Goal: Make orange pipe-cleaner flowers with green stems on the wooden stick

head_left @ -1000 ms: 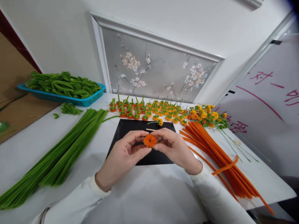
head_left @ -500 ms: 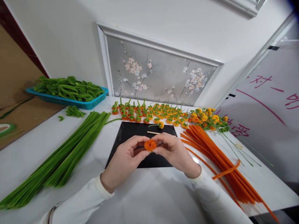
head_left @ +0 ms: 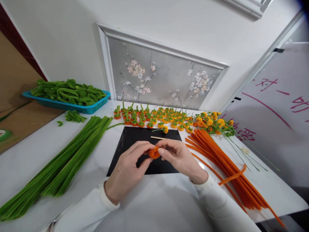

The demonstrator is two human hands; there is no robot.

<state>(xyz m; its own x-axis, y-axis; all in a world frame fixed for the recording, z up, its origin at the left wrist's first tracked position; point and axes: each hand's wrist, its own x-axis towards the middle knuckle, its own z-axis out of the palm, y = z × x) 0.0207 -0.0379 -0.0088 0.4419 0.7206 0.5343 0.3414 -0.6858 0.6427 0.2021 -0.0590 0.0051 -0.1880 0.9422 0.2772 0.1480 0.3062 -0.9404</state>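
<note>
A small round orange piece [head_left: 154,152] is held between my two hands above the black board [head_left: 125,149]. The fingertips of my left hand [head_left: 131,166] close on its left side and top. My right hand [head_left: 182,158] pinches its right side, thumb laid against it. Behind my fingers, a thin pale stick [head_left: 158,138] lies on the board. A small yellow flower with a green stem [head_left: 165,129] rests at the board's far edge.
Rows of orange and yellow pieces [head_left: 149,119] stand behind the board. Green strips [head_left: 70,154] and a blue basket [head_left: 91,109] are left. Orange strips [head_left: 227,164] and a flower bunch [head_left: 212,122] lie right, on the white table [head_left: 154,206].
The orange piece has tilted, so its ridged face points less squarely at the camera. My left fingers have shifted over its top, and my right thumb has moved onto its side.
</note>
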